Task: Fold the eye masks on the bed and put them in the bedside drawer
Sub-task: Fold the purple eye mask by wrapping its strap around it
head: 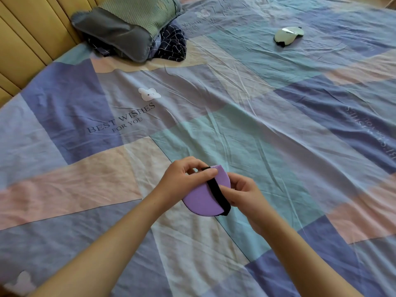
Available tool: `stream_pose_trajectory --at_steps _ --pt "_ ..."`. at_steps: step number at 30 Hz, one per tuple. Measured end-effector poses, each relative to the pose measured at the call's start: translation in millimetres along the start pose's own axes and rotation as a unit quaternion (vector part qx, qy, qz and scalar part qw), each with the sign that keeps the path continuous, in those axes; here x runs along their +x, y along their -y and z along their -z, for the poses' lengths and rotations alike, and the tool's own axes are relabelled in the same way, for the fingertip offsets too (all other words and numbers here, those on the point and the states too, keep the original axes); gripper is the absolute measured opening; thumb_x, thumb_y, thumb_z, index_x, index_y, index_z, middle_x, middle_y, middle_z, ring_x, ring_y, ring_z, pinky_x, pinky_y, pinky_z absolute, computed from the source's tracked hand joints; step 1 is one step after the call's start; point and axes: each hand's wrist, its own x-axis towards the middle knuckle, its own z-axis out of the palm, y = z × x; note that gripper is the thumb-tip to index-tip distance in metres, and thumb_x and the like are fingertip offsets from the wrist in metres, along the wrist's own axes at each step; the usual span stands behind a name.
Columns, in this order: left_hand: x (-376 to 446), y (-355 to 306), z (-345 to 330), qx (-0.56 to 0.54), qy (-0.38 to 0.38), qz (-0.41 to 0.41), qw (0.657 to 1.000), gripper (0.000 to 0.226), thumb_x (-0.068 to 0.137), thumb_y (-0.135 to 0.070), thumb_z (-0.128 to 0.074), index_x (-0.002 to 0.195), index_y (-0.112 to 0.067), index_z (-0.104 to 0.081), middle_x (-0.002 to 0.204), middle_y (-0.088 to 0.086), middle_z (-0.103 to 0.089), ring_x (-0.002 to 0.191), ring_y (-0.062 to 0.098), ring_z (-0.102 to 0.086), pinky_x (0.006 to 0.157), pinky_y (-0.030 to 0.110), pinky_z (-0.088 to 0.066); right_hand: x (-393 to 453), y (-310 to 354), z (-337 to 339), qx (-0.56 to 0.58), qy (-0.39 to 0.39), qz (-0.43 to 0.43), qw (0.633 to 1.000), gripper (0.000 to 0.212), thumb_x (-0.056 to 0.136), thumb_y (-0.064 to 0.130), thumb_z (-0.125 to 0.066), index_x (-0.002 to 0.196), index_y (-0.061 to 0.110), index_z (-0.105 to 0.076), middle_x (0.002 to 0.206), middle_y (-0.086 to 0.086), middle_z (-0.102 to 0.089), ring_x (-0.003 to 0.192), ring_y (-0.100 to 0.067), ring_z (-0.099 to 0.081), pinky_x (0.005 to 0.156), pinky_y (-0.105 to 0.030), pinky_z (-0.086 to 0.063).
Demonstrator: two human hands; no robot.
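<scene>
Over the patchwork bedsheet [257, 125], left hand [184, 179] pinches the folded purple eye mask [201, 200] at its top, right hand [242, 191] curls round its black strap [218, 196]; white eye mask [288, 35] well apart.

A bedroom in a home. A wide bed [257, 125] fills the view, spread with a wrinkled pastel patchwork sheet [64, 108] printed "BEST WISHES FOR YOU". A padded yellow headboard [25, 39] stands at the upper left, with a grey-edged pillow [120, 28] lying near it.
</scene>
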Motion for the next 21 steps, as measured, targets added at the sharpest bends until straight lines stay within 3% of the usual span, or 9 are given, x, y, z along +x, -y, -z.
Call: stream_pose_trajectory --at_steps 6,10,12,14,17,19,21 --pt "-4 3 6 -0.061 0.020 0.020 0.998 0.018 0.083 -0.029 -0.070 0.085 -0.012 -0.073 0.074 -0.002 -0.069 0.069 0.008 -0.062 0.064 0.018 -0.048 -3 -5 -11 0.059 -0.113 0.051 0.991 0.010 0.085 0.011 -0.067 0.094 0.007 -0.073 0.086 -0.010 -0.070 0.077 -0.016 -0.062 0.070 -0.026 -0.048" --pt "-5 4 8 -0.068 0.013 0.013 0.998 0.018 0.086 -0.027 -0.067 0.086 -0.009 -0.070 0.075 -0.002 -0.066 0.068 0.004 -0.060 0.063 0.012 -0.046 -5 -7 -17 0.079 -0.181 0.059 0.979 0.010 0.085 0.015 -0.068 0.094 0.013 -0.074 0.096 -0.011 -0.070 0.084 -0.015 -0.066 0.071 -0.024 -0.051" --pt "-6 5 8 -0.078 0.012 0.017 0.997 0.016 0.088 -0.024 -0.063 0.087 -0.010 -0.070 0.076 -0.004 -0.066 0.069 0.003 -0.060 0.063 0.011 -0.045 -6 -6 -18 0.105 -0.191 0.056 0.974 0.015 0.084 0.017 -0.069 0.098 0.011 -0.073 0.096 -0.008 -0.072 0.081 -0.015 -0.068 0.066 -0.022 -0.052" --pt "-6 6 8 -0.085 0.013 0.017 0.996 0.015 0.086 -0.027 -0.065 0.089 -0.014 -0.071 0.081 -0.002 -0.069 0.076 0.004 -0.062 0.067 0.013 -0.047 -7 -5 -19 0.078 -0.189 0.064 0.977 0.010 0.085 0.010 -0.068 0.094 0.008 -0.072 0.083 -0.004 -0.074 0.070 -0.011 -0.067 0.058 -0.020 -0.051" --pt "-5 7 10 -0.075 0.014 0.016 0.997 0.019 0.077 -0.033 -0.070 0.091 -0.021 -0.073 0.092 0.010 -0.073 0.082 0.008 -0.065 0.074 0.016 -0.049 -8 -4 -18 0.042 -0.198 0.078 0.976 0.006 0.081 0.008 -0.072 0.086 0.005 -0.070 0.073 -0.004 -0.070 0.062 -0.010 -0.062 0.051 -0.019 -0.046" --pt "-6 7 11 -0.077 0.031 0.019 0.996 0.016 0.078 -0.028 -0.074 0.092 -0.020 -0.073 0.093 0.020 -0.070 0.082 0.013 -0.066 0.079 0.025 -0.049 -7 -4 -16 0.050 -0.210 0.072 0.974 0.009 0.079 0.010 -0.074 0.087 0.007 -0.070 0.077 -0.004 -0.072 0.065 -0.012 -0.064 0.054 -0.022 -0.048" --pt "-8 7 12 -0.085 0.030 0.024 0.996 0.013 0.081 -0.020 -0.073 0.093 -0.015 -0.073 0.090 0.020 -0.072 0.082 0.015 -0.067 0.079 0.027 -0.050 -6 -4 -16 0.059 -0.217 0.071 0.972 0.021 0.078 0.009 -0.075 0.096 0.014 -0.067 0.091 -0.003 -0.072 0.069 -0.015 -0.066 0.057 -0.027 -0.051"
